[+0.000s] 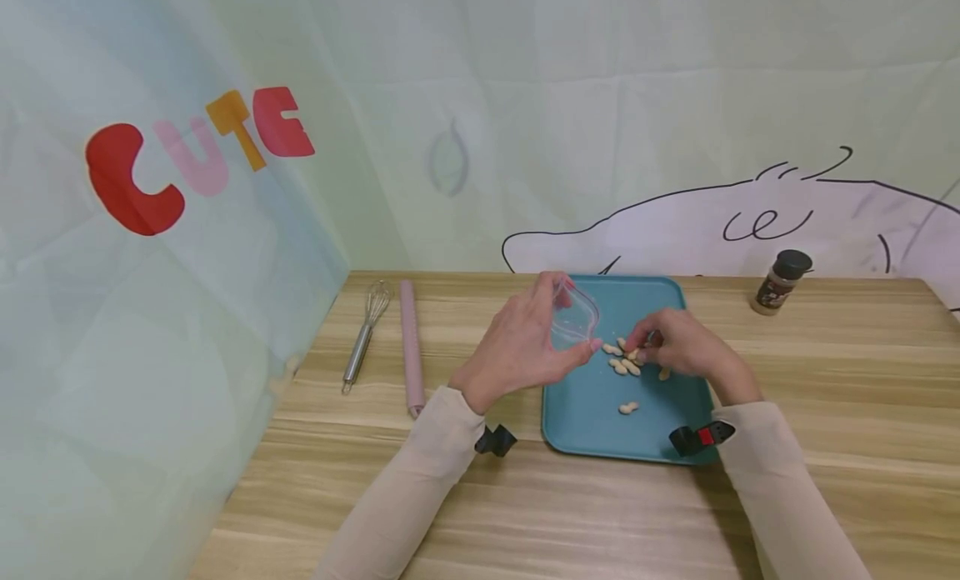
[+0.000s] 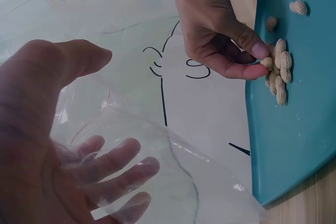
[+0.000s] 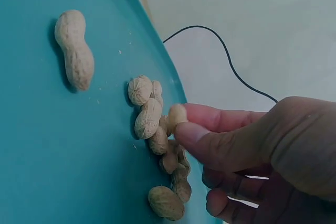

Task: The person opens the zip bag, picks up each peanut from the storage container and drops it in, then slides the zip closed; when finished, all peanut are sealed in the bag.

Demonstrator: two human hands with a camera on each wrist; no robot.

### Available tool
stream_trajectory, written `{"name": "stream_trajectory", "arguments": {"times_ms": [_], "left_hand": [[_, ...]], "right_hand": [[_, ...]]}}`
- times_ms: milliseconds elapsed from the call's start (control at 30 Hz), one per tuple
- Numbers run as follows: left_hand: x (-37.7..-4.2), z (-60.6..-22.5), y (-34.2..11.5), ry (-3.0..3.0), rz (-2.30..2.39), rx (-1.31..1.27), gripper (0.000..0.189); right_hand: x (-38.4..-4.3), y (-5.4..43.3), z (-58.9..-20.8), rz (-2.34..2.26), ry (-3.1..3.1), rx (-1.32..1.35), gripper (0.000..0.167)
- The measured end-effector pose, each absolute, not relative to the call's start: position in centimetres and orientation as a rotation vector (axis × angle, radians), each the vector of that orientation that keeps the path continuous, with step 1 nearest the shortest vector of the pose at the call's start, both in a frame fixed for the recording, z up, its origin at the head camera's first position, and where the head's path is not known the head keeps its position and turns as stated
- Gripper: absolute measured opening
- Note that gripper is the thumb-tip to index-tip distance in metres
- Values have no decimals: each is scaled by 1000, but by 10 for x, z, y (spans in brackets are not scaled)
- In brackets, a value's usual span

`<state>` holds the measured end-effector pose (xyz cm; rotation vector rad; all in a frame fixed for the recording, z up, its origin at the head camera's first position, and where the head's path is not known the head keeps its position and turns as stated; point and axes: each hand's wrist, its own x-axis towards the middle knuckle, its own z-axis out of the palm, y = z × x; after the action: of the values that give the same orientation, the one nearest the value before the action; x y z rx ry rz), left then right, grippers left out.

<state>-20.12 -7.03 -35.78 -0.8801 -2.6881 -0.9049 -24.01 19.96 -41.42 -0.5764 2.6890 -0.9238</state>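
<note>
My left hand (image 1: 517,347) holds a clear zip-top plastic bag (image 1: 576,320) over the left part of a blue tray (image 1: 585,426). Thumb and fingers are spread at the bag's mouth, which gapes; in the left wrist view the fingers show through the film (image 2: 210,192). With thumb and forefinger my right hand (image 1: 682,342) pinches a peanut (image 3: 177,115) just above a small pile of unshelled peanuts (image 3: 148,119) on the tray. A single peanut (image 1: 628,408) lies apart, nearer the tray's front, and another peanut (image 1: 664,373) is below the right hand.
Left of the tray, a metal whisk (image 1: 364,338) and a pink rod (image 1: 411,347) lie on the wooden table (image 1: 322,480). A black-capped seasoning bottle (image 1: 778,285) stands at the back right. A printed cloth backdrop (image 1: 450,105) rises behind the table. Crumbs dot the tray.
</note>
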Motion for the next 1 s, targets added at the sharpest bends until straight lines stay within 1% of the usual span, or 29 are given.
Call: {"name": "stream_trajectory", "arguments": {"times_ms": [300,533,733,1000], "left_hand": [[-201,-358,-70,-2692,-870,-886,70],[-202,-359,-71,-2706,-880,-894,70],[-202,-360,-71,-2711,-889,-900,70],[-202,-361,-71,-2709,-884,-918,69]], "right_hand": [[-238,201,-409,-1005,2801,-639,10],[-232,197,-395,-1167,2838,-592,14],[-223,190,-380,-1434,2738,-515,24],[-210,175,-362,-1636,2642,-577,22]]}}
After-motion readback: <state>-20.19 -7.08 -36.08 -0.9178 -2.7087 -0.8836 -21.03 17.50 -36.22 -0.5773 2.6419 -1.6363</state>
